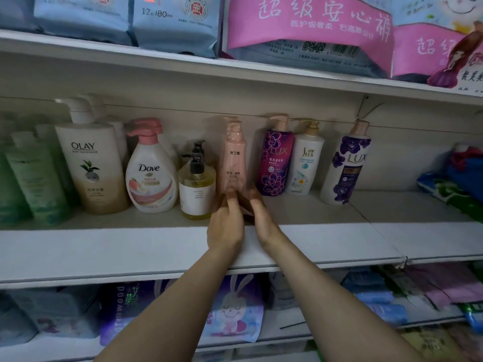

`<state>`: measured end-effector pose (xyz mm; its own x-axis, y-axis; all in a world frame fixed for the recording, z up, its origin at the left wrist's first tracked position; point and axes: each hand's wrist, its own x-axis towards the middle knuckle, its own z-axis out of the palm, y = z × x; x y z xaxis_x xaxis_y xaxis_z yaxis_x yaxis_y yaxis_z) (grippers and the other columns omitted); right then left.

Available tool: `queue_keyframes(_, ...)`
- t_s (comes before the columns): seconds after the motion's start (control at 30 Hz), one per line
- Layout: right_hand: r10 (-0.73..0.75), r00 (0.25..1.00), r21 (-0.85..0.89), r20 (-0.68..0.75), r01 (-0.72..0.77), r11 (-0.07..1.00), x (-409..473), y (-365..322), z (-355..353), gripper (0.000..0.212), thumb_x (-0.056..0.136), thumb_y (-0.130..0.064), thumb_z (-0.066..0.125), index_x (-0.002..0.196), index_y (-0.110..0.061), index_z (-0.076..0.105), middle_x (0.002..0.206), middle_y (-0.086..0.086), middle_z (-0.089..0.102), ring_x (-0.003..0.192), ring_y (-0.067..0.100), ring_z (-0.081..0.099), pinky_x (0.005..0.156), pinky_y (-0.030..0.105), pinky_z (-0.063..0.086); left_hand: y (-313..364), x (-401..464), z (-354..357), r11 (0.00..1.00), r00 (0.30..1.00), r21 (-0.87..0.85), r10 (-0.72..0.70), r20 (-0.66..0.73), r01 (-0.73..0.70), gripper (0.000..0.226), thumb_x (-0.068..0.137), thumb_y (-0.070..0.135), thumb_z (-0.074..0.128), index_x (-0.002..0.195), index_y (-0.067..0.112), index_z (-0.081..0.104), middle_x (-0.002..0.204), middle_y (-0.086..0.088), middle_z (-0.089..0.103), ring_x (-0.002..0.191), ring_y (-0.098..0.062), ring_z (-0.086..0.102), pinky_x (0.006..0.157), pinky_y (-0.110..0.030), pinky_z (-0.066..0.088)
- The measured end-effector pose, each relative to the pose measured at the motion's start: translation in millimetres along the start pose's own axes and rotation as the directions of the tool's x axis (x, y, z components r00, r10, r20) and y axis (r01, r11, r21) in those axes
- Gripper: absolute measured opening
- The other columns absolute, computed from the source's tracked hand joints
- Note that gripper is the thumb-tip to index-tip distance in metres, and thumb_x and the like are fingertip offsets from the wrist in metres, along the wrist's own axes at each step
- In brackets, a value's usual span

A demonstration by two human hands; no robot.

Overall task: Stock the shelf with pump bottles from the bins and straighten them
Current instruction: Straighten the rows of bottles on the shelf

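Note:
A tall pink pump bottle (pixel 235 155) stands upright on the middle shelf (pixel 130 246), between a small amber bottle with a black pump (pixel 197 189) and a purple LUX bottle (pixel 274 163). My left hand (pixel 226 223) and my right hand (pixel 261 215) reach in side by side. Their straight fingers touch the base of the pink bottle from the left and the right. The fingertips are blurred.
Left of them stand a Dove bottle (pixel 151 173), an OLAY bottle (pixel 91 163) and green tubes (pixel 34 184). To the right are a white SLEK bottle (pixel 304 163) and a second LUX bottle (pixel 345 168). Soft packs fill the shelves above and below.

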<state>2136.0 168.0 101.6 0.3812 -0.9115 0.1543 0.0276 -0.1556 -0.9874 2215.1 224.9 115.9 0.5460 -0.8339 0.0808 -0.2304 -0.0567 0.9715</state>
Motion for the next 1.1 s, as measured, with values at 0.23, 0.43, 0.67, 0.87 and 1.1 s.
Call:
queue_keyframes(0.23,0.055,0.998,0.011,-0.033,-0.055,0.998,-1,-5,5,0.085,0.073,-0.085,0.050,0.139,-0.032,0.056,0.128,-0.005,0.068,0.119,0.008,0.061,0.100,0.028,0.045,-2,3,0,0.999,1.000,0.031,-0.027,0.004,0.027,0.109,0.070,0.086,-0.010,0.115,0.027,0.070,0.114,-0.004,0.071,0.112,-0.029,0.061,0.103,-0.049,0.042)
queue_keyframes(0.43,0.080,0.989,0.068,-0.125,-0.071,0.995,-3,-6,0,0.056,0.100,-0.060,0.035,0.128,-0.022,0.066,0.112,-0.003,0.075,0.106,0.010,0.069,0.081,0.022,0.051,-4,5,2,0.998,0.998,0.024,-0.051,-0.029,0.052,0.106,0.071,0.086,-0.009,0.109,0.026,0.069,0.112,-0.008,0.070,0.104,-0.028,0.061,0.098,-0.046,0.043)
queue_keyframes(0.67,0.052,0.994,0.109,-0.098,-0.041,0.993,3,0,-1,0.058,0.102,-0.058,0.032,0.148,-0.024,0.046,0.140,0.002,0.059,0.126,0.016,0.056,0.098,0.034,0.050,-2,-2,1,0.998,0.997,0.029,-0.056,-0.062,0.058,0.113,0.070,0.092,-0.007,0.122,0.023,0.067,0.125,-0.011,0.066,0.114,-0.030,0.059,0.098,-0.043,0.040)
queue_keyframes(0.87,0.099,0.995,0.126,-0.003,-0.098,0.987,6,2,-3,0.058,0.103,-0.058,0.030,0.142,-0.021,0.052,0.138,0.008,0.060,0.128,0.022,0.054,0.114,0.046,0.039,8,-12,4,0.999,0.996,-0.025,-0.046,-0.074,0.045,0.109,0.067,0.095,0.000,0.113,0.026,0.070,0.122,-0.004,0.068,0.101,-0.019,0.056,0.097,-0.039,0.041)
queue_keyframes(1.1,0.119,0.993,0.021,0.013,-0.119,0.993,10,4,1,0.112,0.060,-0.099,0.022,0.150,-0.034,0.039,0.142,0.001,0.057,0.127,0.023,0.055,0.111,0.045,0.041,10,-10,8,0.995,0.995,0.070,-0.069,-0.077,0.074,0.122,0.060,0.103,0.001,0.123,0.026,0.070,0.125,-0.006,0.069,0.116,-0.026,0.061,0.107,-0.049,0.043)
